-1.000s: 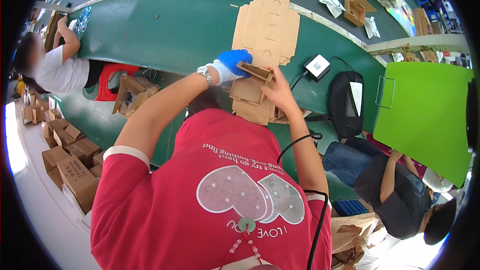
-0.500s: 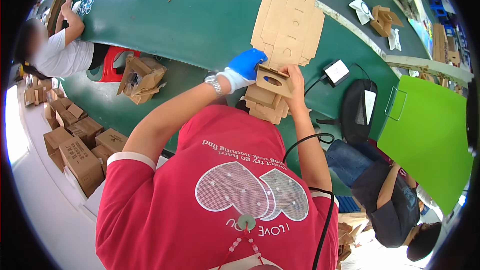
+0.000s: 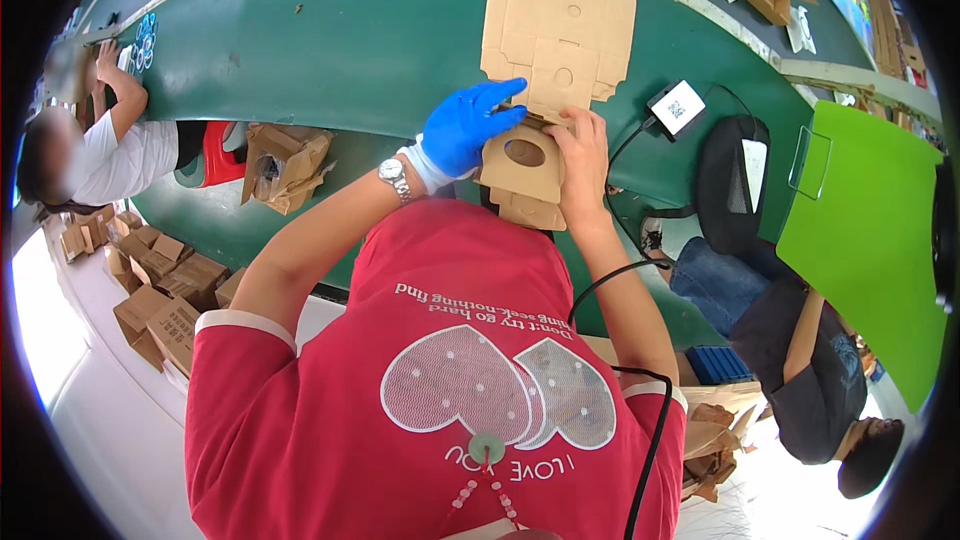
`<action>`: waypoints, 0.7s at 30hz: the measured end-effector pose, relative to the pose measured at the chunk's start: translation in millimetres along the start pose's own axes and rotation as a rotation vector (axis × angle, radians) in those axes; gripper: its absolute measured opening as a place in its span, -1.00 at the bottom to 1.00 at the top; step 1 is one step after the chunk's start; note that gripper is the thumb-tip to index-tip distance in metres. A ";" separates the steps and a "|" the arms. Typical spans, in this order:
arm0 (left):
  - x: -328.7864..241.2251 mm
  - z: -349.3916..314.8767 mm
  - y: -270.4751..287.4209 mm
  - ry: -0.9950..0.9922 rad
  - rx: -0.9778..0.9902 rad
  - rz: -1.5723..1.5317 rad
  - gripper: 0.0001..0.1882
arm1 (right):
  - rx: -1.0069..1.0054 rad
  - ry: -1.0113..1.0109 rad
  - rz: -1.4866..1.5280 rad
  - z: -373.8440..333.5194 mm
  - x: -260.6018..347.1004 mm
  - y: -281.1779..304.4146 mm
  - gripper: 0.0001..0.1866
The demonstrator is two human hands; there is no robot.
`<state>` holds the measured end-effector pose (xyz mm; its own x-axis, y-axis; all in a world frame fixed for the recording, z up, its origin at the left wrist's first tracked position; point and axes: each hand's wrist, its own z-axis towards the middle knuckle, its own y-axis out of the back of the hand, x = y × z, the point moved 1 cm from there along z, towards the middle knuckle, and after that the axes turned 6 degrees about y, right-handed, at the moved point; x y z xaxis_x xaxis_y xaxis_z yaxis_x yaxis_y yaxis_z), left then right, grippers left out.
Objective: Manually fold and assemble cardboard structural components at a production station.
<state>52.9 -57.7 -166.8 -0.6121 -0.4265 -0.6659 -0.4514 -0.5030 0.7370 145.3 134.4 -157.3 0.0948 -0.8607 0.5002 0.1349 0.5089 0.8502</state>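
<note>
A small brown cardboard box (image 3: 520,178), partly folded up, sits at the table's near edge in front of my chest. An oval hole shows in its raised panel, and a flap hangs toward me. My left hand (image 3: 466,130), in a blue glove, is at the box's left side with fingers stretched out and apart; its lower fingers reach the box's top edge. My bare right hand (image 3: 582,162) grips the box along its right side, fingers bent over the far edge. Just beyond lie flat die-cut cardboard blanks (image 3: 562,35), overlapping one another.
Right of the blanks is a white square device (image 3: 676,108) with a cable, then a black bag (image 3: 722,180) and a green board (image 3: 860,240). A co-worker in white sits at left near an open carton (image 3: 285,165); another person is at lower right.
The box has tipped so its holed panel faces up more fully. My left fingers have spread out from their bent position. The whole view has shifted slightly.
</note>
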 end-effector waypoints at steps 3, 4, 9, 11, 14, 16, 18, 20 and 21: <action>0.5 3.0 2.5 -0.066 -0.017 0.066 -0.48 | 0.050 0.018 -0.034 1.7 -0.9 -3.3 -0.70; -0.1 3.1 3.8 -0.110 -0.059 0.136 -0.56 | 0.033 0.020 -0.040 3.1 -0.8 -3.6 -0.70; -2.7 2.1 6.6 -0.148 -0.089 0.138 -0.58 | 0.035 0.020 -0.052 3.1 -0.7 -5.1 -0.74; -3.2 10.2 4.7 -0.088 -0.027 0.029 -0.46 | 0.024 0.033 -0.043 1.8 -5.6 -8.1 -0.75; -6.0 14.5 -1.9 -0.016 -0.103 -0.040 -0.35 | -0.058 0.036 0.066 -3.2 -12.4 -16.8 -0.77; 17.3 8.1 -14.4 0.085 0.036 0.043 -0.40 | -0.069 0.080 0.042 -5.0 -8.3 -20.6 -0.64; 31.0 13.5 -17.0 0.043 0.049 0.088 -0.45 | -0.130 0.046 0.151 -3.7 1.2 -15.0 -0.63; 29.4 19.0 -19.4 -0.038 0.030 0.091 -0.63 | -0.180 0.002 0.262 -3.0 -0.6 -11.3 -0.62; 29.2 20.9 -21.0 -0.034 0.019 0.094 -0.63 | -0.187 -0.059 0.287 1.1 -5.1 -11.7 -0.64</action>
<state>31.0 -43.8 -199.3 -0.6740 -0.4452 -0.5895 -0.4029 -0.4473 0.7985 142.2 132.8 -169.6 0.0986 -0.6786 0.7279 0.2897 0.7194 0.6313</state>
